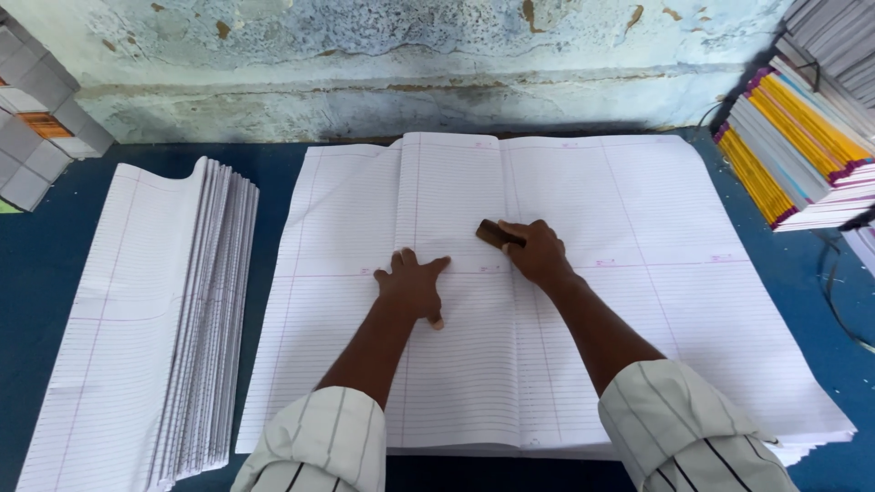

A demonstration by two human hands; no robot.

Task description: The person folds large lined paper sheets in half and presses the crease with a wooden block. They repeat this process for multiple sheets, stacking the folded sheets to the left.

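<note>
Right hand [538,252] hides most of the wooden block [497,234] on ruled sheets [674,237].

Two bare forearms are extended away from the body, with striped sleeves rolled up near the elbows. The left hand [413,284] is laid flat, palm down, fingers spread and pointing far. The right hand [535,252] is curled closed, knuckles up, slightly farther and to the right.

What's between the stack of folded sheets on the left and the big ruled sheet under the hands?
Only a strip of bare blue table separates the folded stack from the big ruled sheet in the head view.
</note>
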